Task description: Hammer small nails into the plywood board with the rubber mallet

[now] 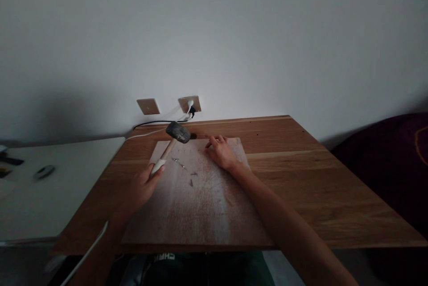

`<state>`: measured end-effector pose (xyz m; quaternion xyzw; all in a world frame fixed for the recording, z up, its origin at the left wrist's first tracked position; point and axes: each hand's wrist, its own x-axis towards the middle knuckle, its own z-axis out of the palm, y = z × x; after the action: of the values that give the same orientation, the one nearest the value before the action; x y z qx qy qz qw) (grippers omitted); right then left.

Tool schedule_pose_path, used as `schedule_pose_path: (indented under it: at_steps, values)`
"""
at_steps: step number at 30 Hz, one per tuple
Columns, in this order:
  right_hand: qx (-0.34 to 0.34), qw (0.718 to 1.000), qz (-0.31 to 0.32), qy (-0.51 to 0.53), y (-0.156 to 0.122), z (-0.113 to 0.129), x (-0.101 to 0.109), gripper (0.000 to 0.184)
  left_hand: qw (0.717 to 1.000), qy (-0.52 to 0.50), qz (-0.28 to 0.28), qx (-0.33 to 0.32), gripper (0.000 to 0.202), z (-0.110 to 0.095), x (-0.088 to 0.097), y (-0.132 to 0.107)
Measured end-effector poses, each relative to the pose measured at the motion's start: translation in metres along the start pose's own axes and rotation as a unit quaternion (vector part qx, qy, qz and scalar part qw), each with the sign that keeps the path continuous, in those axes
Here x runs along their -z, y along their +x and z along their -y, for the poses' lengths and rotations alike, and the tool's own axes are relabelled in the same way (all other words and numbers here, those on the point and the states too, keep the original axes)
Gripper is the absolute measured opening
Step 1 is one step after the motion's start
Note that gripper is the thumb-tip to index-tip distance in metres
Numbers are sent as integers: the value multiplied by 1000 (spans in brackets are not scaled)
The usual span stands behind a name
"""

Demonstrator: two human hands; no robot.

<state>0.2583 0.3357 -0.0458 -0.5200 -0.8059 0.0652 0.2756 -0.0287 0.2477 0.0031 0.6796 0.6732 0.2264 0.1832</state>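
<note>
My left hand point(142, 185) is closed round the pale grip of a hammer point(177, 133). The hammer's wooden shaft slants up and right, and its dark head hangs over the far edge of a thin plywood board point(197, 214). My right hand point(220, 151) rests on the board's far part, its fingers pinched together near the hammer head; what they hold is too small to make out. Several small nails point(182, 166) lie loose on the board between my two hands.
The board lies on a wooden table point(317, 188) against a white wall. Two wall sockets point(189, 104) with a white and a black cable sit behind it. A white surface point(67, 179) at the left carries small dark objects. A dark cushion point(394, 165) is at the right.
</note>
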Motion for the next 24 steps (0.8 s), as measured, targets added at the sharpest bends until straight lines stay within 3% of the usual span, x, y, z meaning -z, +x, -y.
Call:
schedule_pose_path:
  at_steps: [8,15,17,20,24]
  values:
    - [-13,998,8,-64,1,2,-3,36,998,-47,-33,32,47,10,-3,-5]
    - [57,995,-50,-60,-1,14,10,22,992,-84,-85,49,45,16,-3,-8]
    - [91,996,-17,-14,2,27,16,22,992,-63,-100,50,41,17,-7,-7]
    - [121,987,94,57,7,53,20,29,993,-42,-102,48,37,19,-12,-6]
    - [148,968,195,51,11,81,10,31,994,-58,-86,23,36,19,-16,-9]
